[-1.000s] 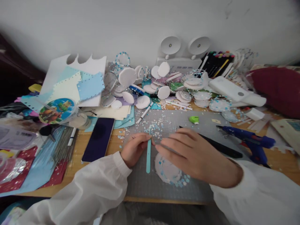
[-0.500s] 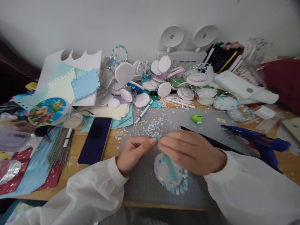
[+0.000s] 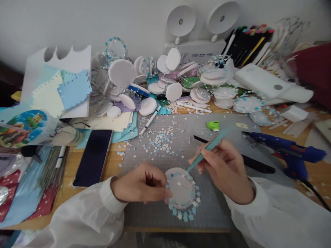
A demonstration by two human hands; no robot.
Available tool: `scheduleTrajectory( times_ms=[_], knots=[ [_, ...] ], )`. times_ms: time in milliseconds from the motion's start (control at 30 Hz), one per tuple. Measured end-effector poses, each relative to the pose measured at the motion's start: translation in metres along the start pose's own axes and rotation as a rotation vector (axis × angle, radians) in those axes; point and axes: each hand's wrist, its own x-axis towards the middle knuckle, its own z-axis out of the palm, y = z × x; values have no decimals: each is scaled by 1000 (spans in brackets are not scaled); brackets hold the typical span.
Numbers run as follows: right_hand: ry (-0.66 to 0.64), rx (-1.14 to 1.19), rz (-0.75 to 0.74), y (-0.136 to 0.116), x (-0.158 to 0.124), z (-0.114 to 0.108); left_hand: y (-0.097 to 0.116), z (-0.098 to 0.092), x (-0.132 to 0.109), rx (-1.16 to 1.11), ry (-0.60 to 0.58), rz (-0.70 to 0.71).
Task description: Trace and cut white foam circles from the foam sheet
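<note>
A white round disc [image 3: 182,191] has small blue and white stars around its rim, thickest along its near edge. My left hand [image 3: 144,184] pinches the disc at its left side, thumb and fingers closed on the edge. Teal tweezers [image 3: 207,151] are gripped in my right hand [image 3: 224,168], their tip pointing down at the disc's far right rim. Whether the tip holds a star is too small to tell. Beyond the disc, loose blue and white stars [image 3: 162,141] are scattered on the grey cutting mat [image 3: 144,217].
A blue glue gun [image 3: 287,146] and a black-handled tool [image 3: 258,163] lie right. A green cutter-like piece [image 3: 213,125] and a white pen [image 3: 150,120] rest farther back. A phone [image 3: 94,156] lies left. Piled white discs [image 3: 121,73] line the back, before a twin-headed lamp [image 3: 181,21].
My hands have drawn apart. The tweezers have swung from lying over the disc to slanting in from the right, and my left hand has moved onto the disc's edge. The view has shifted.
</note>
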Motion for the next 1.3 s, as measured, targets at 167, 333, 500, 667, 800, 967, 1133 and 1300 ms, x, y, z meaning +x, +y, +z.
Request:
scheduleTrajectory(
  times_ms=[167, 333, 500, 667, 800, 967, 1133, 1300],
  knots=[
    [13, -2, 10, 0, -5, 4, -6, -3, 1, -202, 34, -1],
    [40, -37, 22, 2, -6, 5, -9, -4, 2, -264, 71, 11],
    [18, -74, 45, 1, -5, 8, -9, -2, 3, -280, 55, 45],
    [7, -102, 25, -1, -4, 9, -10, -2, 3, -293, 63, 49],
    [0, -146, 3, -2, -3, 8, -8, -2, 3, -278, 68, 53],
    [-19, -178, -9, -2, -3, 7, -7, -1, 2, -255, 73, 51],
    [-18, -179, -17, -2, -3, 7, -8, -1, 3, -273, 84, 54],
    [-25, -179, -15, -2, -3, 7, -9, -1, 3, -267, 87, 59]
  ],
)
